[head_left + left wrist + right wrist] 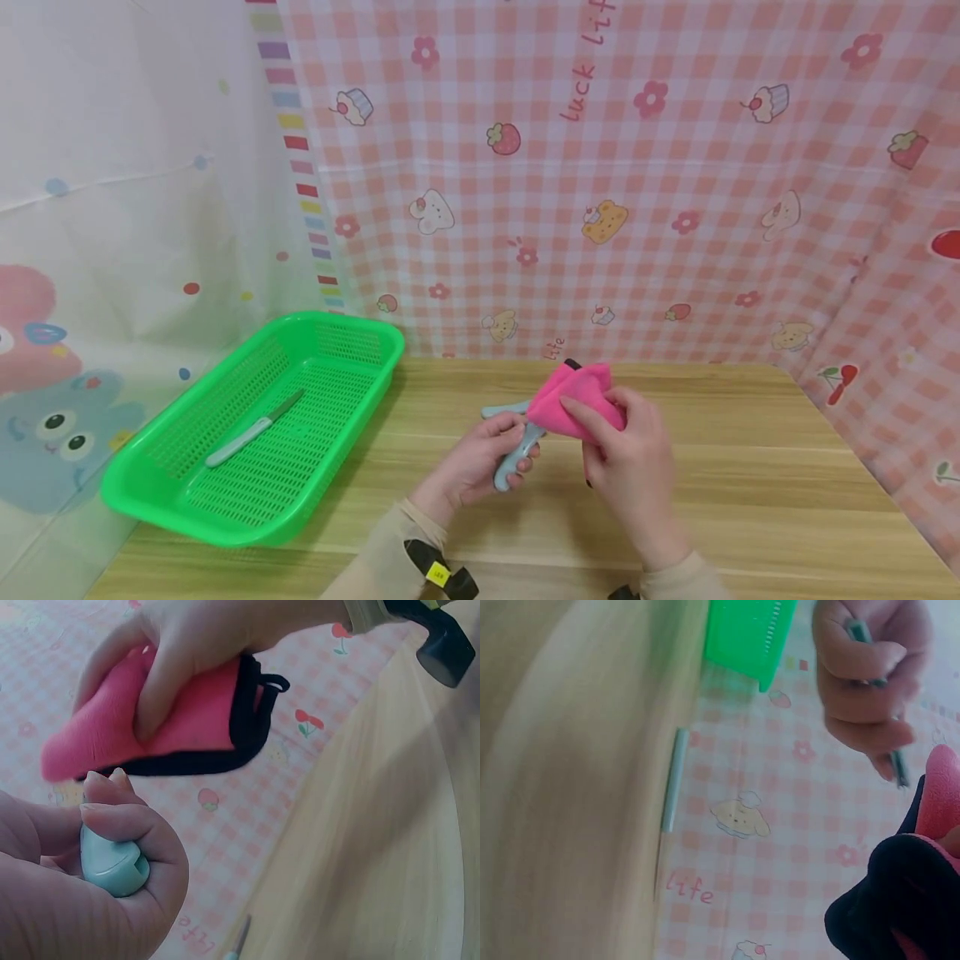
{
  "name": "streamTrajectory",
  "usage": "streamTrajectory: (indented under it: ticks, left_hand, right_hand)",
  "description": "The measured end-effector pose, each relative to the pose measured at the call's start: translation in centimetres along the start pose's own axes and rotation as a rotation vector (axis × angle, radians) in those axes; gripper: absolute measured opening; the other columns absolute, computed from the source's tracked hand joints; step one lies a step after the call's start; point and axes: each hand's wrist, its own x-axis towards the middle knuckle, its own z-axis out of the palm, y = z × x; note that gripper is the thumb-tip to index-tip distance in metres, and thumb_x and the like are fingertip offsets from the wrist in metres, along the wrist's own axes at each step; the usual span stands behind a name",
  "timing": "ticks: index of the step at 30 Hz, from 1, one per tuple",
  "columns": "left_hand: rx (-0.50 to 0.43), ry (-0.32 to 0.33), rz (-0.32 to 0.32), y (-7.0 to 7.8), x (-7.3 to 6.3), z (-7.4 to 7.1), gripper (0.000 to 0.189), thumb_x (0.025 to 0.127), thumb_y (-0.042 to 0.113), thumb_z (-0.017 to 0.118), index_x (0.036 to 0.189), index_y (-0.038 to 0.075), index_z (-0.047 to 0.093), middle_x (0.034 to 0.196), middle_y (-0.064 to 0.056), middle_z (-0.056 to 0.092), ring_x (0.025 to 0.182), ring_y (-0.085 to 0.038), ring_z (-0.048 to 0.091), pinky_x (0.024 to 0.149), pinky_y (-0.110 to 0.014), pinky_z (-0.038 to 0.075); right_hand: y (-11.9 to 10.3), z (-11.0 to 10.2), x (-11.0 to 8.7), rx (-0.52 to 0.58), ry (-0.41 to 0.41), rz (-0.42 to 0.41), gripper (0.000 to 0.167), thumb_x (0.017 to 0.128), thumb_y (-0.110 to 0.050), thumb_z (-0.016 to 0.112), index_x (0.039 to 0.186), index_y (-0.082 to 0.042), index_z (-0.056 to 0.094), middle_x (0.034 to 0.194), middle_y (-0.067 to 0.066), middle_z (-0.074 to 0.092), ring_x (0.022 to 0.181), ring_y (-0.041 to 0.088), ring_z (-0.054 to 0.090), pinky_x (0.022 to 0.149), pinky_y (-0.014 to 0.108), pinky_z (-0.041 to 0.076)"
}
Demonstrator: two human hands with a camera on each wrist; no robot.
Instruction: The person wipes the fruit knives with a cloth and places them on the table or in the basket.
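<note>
My left hand [472, 462] grips the pale blue handle of a knife [517, 460]. In the left wrist view, the handle end [114, 864] pokes out of the curled fingers. My right hand [633, 454] pinches a folded pink cloth [573, 404] with black edging and a small black loop. In the head view the cloth covers the blade, which is mostly hidden. A second knife [501, 410] with a similar handle lies on the table behind the hands, its blade hidden there; the right wrist view shows that knife [675, 780] more fully.
To the left stands a green plastic basket [123, 487] with perforated walls. Inside it lies another blue-handled knife [243, 442]. The wooden table [750, 500] reaches back to a pink checked curtain [675, 167], and a white printed curtain [150, 225] hangs at the left.
</note>
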Motion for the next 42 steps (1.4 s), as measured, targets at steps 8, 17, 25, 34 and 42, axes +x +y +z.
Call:
streamTrajectory:
  ticks: [8, 17, 25, 34, 42]
  left_hand:
    - [0.024, 0.004, -0.009, -0.1, -0.3, 0.3, 0.027, 0.109, 0.016, 0.033, 0.124, 0.001, 0.051, 0.083, -0.003, 0.053, 0.063, -0.006, 0.046, 0.051, -0.016, 0.039]
    - [0.05, 0.012, -0.016, -0.1, -0.3, 0.3, 0.031, 0.109, 0.015, 0.034, 0.128, -0.005, 0.049, 0.082, -0.003, 0.054, 0.063, -0.006, 0.047, 0.051, -0.016, 0.039]
    - [0.046, 0.012, -0.026, -0.4, -0.5, 0.2, 0.023, 0.109, 0.013, 0.034, 0.11, 0.003, 0.055, 0.082, -0.003, 0.055, 0.063, -0.007, 0.047, 0.051, -0.016, 0.04]
    - [0.051, 0.002, -0.018, -0.7, -0.5, 0.0, 0.022, 0.108, 0.014, 0.038, 0.109, 0.001, 0.055, 0.082, -0.002, 0.057, 0.063, -0.007, 0.048, 0.051, -0.016, 0.04]
    - [0.052, 0.006, -0.019, -0.7, -0.5, 0.1, 0.025, 0.108, 0.012, 0.038, 0.114, -0.007, 0.053, 0.082, -0.003, 0.058, 0.062, -0.007, 0.048, 0.05, -0.017, 0.039]
  right_hand:
    - [-0.2, 0.6, -0.4, -0.002, -0.038, 0.025, 0.041, 0.074, 0.002, 0.073, 0.108, -0.02, 0.074, 0.112, 0.021, 0.056, 0.093, 0.038, 0.053, 0.071, 0.05, 0.046]
    - [0.2, 0.8, -0.4, -0.001, 0.0, 0.029, 0.043, 0.07, 0.007, 0.073, 0.104, -0.02, 0.076, 0.111, 0.022, 0.056, 0.091, 0.039, 0.053, 0.068, 0.05, 0.048]
    - [1.1, 0.7, -0.3, -0.013, 0.05, 0.032, 0.047, 0.066, 0.012, 0.073, 0.102, -0.017, 0.077, 0.108, 0.024, 0.056, 0.089, 0.042, 0.053, 0.065, 0.051, 0.048]
    - [2.0, 0.2, -0.3, -0.044, 0.043, 0.095, 0.043, 0.069, 0.01, 0.075, 0.103, -0.016, 0.076, 0.11, 0.025, 0.056, 0.091, 0.042, 0.052, 0.065, 0.053, 0.048]
    - [2.7, -0.4, 0.1, -0.079, 0.075, 0.103, 0.046, 0.067, 0.013, 0.077, 0.104, -0.015, 0.077, 0.109, 0.026, 0.056, 0.092, 0.043, 0.053, 0.063, 0.052, 0.048]
